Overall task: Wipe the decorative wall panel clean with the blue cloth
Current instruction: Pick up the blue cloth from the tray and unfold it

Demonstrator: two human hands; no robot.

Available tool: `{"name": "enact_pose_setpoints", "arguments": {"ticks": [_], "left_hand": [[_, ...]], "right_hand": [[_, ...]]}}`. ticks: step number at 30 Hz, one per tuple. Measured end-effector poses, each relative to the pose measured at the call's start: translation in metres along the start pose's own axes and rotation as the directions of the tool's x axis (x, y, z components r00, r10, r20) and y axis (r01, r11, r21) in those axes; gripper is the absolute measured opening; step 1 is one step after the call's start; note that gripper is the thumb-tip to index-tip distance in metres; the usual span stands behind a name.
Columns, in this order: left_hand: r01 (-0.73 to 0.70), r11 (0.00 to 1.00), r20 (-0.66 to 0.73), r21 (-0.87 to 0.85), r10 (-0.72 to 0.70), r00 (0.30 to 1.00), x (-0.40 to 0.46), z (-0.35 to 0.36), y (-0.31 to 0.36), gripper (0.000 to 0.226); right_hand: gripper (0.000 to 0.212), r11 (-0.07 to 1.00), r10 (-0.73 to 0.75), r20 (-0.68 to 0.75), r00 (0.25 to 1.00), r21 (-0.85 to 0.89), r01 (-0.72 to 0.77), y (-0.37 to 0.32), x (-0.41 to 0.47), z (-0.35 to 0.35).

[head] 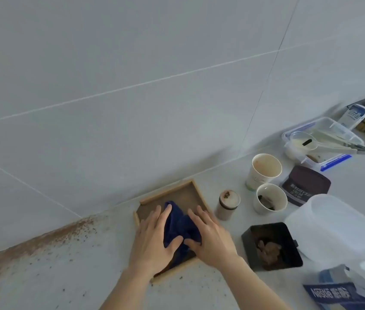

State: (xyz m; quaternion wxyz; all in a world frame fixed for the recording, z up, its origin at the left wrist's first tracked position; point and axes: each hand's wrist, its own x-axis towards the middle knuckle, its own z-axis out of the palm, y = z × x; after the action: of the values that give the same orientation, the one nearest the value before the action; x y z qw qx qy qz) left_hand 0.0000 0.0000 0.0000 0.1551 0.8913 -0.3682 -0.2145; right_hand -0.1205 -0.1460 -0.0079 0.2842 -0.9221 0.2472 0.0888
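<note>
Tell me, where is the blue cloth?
The blue cloth lies low in the head view, on the wood-framed panel, between the left hand and right hand.

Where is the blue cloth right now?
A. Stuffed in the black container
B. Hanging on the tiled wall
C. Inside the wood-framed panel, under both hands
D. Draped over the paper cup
C: the blue cloth lies bunched on the wood-framed panel, with the left hand and right hand pressing flat on either side of it.

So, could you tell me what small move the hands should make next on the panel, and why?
Probably slide the cloth toward the far corner: both the left hand and right hand press it mid-panel, leaving that end uncovered.
</note>
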Motion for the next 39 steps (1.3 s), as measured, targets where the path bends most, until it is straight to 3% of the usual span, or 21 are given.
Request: {"name": "enact_pose_setpoints", "arguments": {"ticks": [9,12,18,28,39], "left_hand": [[0.089,0.996,0.006,0.015,-0.089,0.996,0.009,0.029,0.001,0.075],[0.164,0.986,-0.021,-0.033,-0.165,0.986,0.011,0.032,0.005,0.061],[0.187,0.98,-0.098,-0.062,-0.192,0.976,0.008,0.019,0.01,0.022],[0.193,0.981,-0.274,-0.03,-0.194,0.942,-0.004,-0.057,0.005,0.02],[0.088,0.991,-0.468,-0.099,-0.125,0.875,-0.055,-0.179,0.003,0.026]], "right_hand": [[0.063,0.996,-0.041,-0.111,0.993,-0.078,0.032,0.017,0.012,0.031],[0.043,0.996,-0.047,-0.232,0.971,-0.087,0.027,0.019,0.014,0.036],[0.017,0.996,0.004,-0.26,0.966,-0.081,-0.026,0.009,0.016,0.02],[0.02,0.999,0.006,-0.333,0.943,-0.043,-0.021,-0.011,0.005,-0.029],[0.018,0.999,-0.035,-0.461,0.887,-0.037,0.02,-0.112,-0.014,-0.105]]}}
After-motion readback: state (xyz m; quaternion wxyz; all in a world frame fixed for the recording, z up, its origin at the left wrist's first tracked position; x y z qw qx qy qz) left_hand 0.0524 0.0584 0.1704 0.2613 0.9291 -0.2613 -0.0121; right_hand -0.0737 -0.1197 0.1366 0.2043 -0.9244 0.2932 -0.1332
